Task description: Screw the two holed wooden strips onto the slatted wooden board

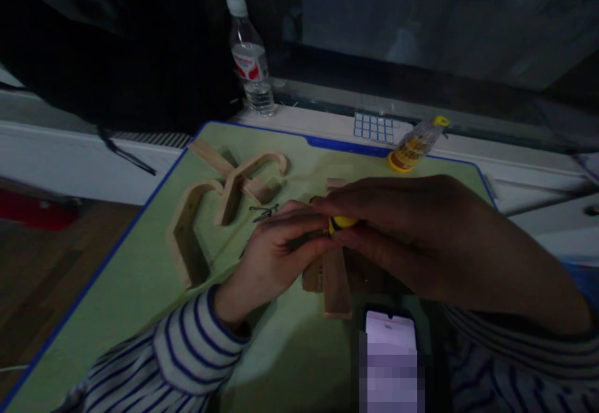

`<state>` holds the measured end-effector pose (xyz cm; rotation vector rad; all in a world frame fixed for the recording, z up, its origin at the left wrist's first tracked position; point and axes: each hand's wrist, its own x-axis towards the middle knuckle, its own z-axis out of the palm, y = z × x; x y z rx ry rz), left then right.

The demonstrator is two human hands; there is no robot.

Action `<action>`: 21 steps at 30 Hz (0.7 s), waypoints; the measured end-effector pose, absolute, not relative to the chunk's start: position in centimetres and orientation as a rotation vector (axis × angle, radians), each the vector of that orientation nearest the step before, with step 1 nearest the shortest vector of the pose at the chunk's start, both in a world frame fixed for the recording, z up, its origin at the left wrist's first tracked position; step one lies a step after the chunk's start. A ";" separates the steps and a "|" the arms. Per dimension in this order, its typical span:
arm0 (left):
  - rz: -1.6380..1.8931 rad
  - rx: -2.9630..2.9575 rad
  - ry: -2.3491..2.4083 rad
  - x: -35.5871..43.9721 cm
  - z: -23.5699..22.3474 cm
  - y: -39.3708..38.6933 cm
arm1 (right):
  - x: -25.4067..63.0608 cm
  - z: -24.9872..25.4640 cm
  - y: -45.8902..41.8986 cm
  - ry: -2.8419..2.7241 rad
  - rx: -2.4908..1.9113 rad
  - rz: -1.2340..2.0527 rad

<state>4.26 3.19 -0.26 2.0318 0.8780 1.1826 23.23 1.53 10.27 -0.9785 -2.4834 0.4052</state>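
Note:
My right hand (412, 226) is closed around a yellow-and-black handle (344, 221), which looks like a screwdriver's; the shaft is hidden. My left hand (285, 238) meets it from the other side, thumb and fingers pinched together close to the handle's front end. What they pinch is hidden. Under both hands a narrow wooden bar (337, 288) lies across a darker wooden piece (312, 277). A few small dark metal pieces, perhaps screws (264, 212), lie just beyond my left hand.
Two curved wooden hook pieces (181, 238) (229, 198) and a wooden strip (210, 156) lie left on the green blue-edged table (116, 282). A lit phone (390, 332) is at the near edge. A water bottle (253, 67) and a yellow-capped container (416, 145) stand at the back.

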 end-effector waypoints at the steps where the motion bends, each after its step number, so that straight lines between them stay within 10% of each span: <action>1: 1.165 2.019 0.876 4.2 -0.3 3.2 | 23.3 10.2 1.6 -2.474 -1.003 0.385; 21: 1.268 2.000 0.930 4.9 -0.6 2.9 | 23.0 10.1 1.6 -2.418 -0.999 0.371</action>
